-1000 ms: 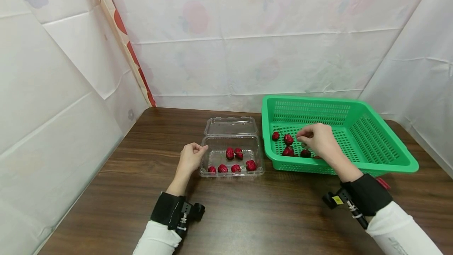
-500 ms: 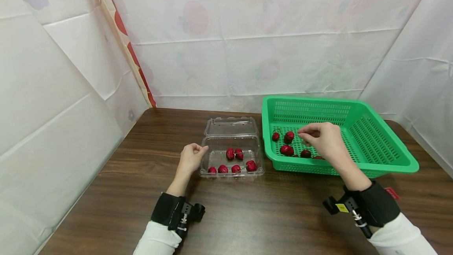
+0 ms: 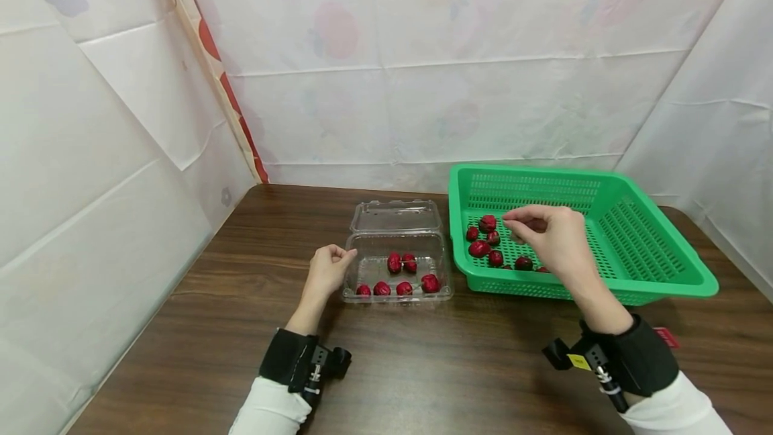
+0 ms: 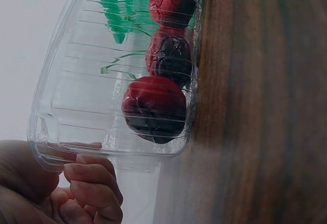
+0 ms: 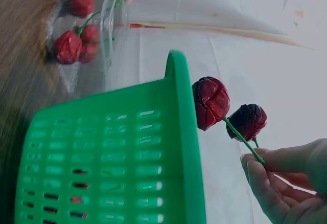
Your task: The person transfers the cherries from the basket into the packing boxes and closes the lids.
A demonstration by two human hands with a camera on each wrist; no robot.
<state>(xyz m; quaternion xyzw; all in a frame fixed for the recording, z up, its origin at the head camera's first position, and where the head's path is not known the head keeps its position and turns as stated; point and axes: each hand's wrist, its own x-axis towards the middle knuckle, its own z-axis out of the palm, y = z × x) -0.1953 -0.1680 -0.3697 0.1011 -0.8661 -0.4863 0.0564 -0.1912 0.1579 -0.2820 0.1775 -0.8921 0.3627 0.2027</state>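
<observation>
My right hand [image 3: 554,237] pinches the green stems of two wrinkled dark-red cherries [image 5: 211,104], which hang beside its fingertips near the rim of the green basket [image 3: 531,170]. In the head view, one held cherry [image 3: 488,223] shows over the basket's left part, with more cherries [image 3: 523,263] on the basket floor. To the left, my left hand [image 3: 327,272] pinches the left rim of a clear plastic clamshell box [image 4: 46,86]. Several cherries [image 4: 154,109] with green stems lie inside it, some in a front row and a pair [image 3: 401,262] behind.
The box's lid [image 3: 395,217] is folded back toward the wall. Box and basket stand side by side on a dark wooden table [image 3: 386,368]. Behind them hangs a white patterned sheet [image 3: 392,113]. A small red object [image 3: 667,336] shows by the right wrist.
The held cherries have risen and shifted left over the basket, uncovering other cherries beneath. My right hand has moved slightly up and left. The left hand keeps its hold on the box.
</observation>
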